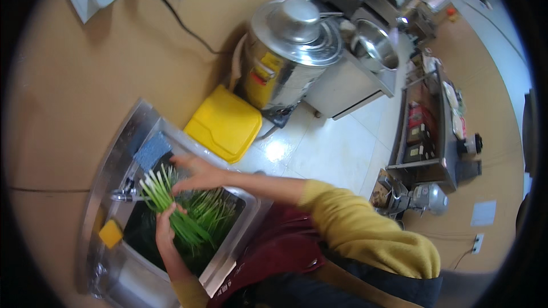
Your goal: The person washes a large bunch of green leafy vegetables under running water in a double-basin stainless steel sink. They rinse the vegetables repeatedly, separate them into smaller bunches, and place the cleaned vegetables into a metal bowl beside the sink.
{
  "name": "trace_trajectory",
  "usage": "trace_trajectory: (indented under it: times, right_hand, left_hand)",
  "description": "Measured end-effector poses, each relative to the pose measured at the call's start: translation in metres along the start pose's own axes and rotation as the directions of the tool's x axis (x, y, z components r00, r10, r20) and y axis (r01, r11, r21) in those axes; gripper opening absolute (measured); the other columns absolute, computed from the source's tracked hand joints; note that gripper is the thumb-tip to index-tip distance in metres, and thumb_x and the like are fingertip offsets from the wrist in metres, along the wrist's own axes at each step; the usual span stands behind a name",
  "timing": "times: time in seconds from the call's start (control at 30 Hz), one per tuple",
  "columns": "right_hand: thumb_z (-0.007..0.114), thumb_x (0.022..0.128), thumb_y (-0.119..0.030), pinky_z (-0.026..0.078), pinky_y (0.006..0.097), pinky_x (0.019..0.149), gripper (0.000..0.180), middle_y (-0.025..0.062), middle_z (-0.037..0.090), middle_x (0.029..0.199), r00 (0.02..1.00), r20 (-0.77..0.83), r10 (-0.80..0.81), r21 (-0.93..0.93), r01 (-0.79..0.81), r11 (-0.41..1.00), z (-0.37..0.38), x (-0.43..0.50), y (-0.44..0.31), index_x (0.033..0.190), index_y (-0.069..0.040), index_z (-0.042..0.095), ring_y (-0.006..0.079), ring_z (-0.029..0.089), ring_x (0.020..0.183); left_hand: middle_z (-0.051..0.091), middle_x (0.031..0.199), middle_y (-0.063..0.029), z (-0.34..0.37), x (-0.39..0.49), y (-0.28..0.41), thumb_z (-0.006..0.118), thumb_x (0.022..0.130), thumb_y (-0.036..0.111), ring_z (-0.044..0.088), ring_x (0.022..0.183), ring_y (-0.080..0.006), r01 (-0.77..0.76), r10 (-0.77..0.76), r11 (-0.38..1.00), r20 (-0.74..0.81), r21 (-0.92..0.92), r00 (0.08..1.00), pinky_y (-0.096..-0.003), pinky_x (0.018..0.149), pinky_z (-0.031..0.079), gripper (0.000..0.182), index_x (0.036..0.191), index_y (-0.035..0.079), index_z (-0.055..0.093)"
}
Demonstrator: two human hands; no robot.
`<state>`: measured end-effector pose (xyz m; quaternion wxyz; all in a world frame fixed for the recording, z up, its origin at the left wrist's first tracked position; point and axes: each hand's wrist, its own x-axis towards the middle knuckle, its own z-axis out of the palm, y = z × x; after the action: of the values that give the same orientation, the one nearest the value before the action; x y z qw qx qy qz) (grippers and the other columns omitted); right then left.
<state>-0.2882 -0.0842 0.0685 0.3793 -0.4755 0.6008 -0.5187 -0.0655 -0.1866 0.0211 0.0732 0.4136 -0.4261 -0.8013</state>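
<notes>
A bunch of green stalks with white ends, spring onions or Chinese chives (185,222), is gripped in my left hand (165,224). Its white ends point toward the tap (124,194), and the leaves trail over the sink. My right hand (198,174) is spread and slightly blurred beside the white ends; nothing shows in its fingers. More green stalks (214,207) lie in the dark basin of the stainless steel sink (250,218), below and behind the held bunch. Part of that pile is hidden by the bunch and my right forearm.
A blue scouring pad (153,151) and a yellow sponge (111,234) rest on the sink's ledge. Beyond the sink's side stand a yellow lidded bin (224,124) and a large steel drum (278,81) topped by a metal bowl (297,19). A metal shelf unit (428,137) stands farther off.
</notes>
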Motion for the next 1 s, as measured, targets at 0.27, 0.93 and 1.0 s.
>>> trace_trajectory:
  times: [0.27, 0.93, 1.0]
  right_hand:
    - [0.047, 0.096, -0.032, 0.048, 0.0308, 0.078, 0.028, 0.0042, 0.056, 0.110, 0.441, -0.804, 0.399, 0.302, -0.276, 0.912, -0.431, -0.241, 0.105, 0.115, -0.012, 0.054, 0.0154, 0.057, 0.089]
    - [0.053, 0.089, -0.015, 0.052, 0.0450, 0.088, 0.045, 0.0200, 0.042, 0.132, -0.084, -0.398, 0.913, 0.457, 0.845, 0.277, -0.827, -0.330, 0.224, 0.130, 0.000, 0.044, 0.0400, 0.040, 0.121]
    - [0.050, 0.087, -0.013, 0.055, 0.0474, 0.084, 0.049, 0.0228, 0.038, 0.136, -0.040, -0.367, 0.929, 0.427, 0.880, 0.207, -0.814, -0.353, 0.227, 0.133, 0.001, 0.040, 0.0445, 0.038, 0.123]
  left_hand:
    - [0.066, 0.095, -0.0084, 0.003, 0.028, -0.001, 0.067, 0.085, 0.022, 0.062, 0.096, -0.0194, 0.044, 0.040, 0.975, -0.367, 0.219, 0.929, -0.0401, 0.081, 0.049, 0.039, 0.118, 0.002, 0.057]
    - [0.065, 0.098, -0.0074, 0.037, -0.001, -0.010, 0.069, 0.083, 0.014, 0.061, 0.094, -0.0183, -0.184, 0.244, 0.969, -0.578, 0.162, 0.779, -0.0332, 0.085, 0.047, 0.036, 0.115, 0.003, 0.056]
    - [0.065, 0.098, -0.0068, 0.036, -0.001, -0.013, 0.067, 0.085, 0.015, 0.061, 0.094, -0.0181, -0.121, 0.226, 0.968, -0.567, 0.218, 0.792, -0.0342, 0.085, 0.047, 0.032, 0.113, 0.003, 0.057]
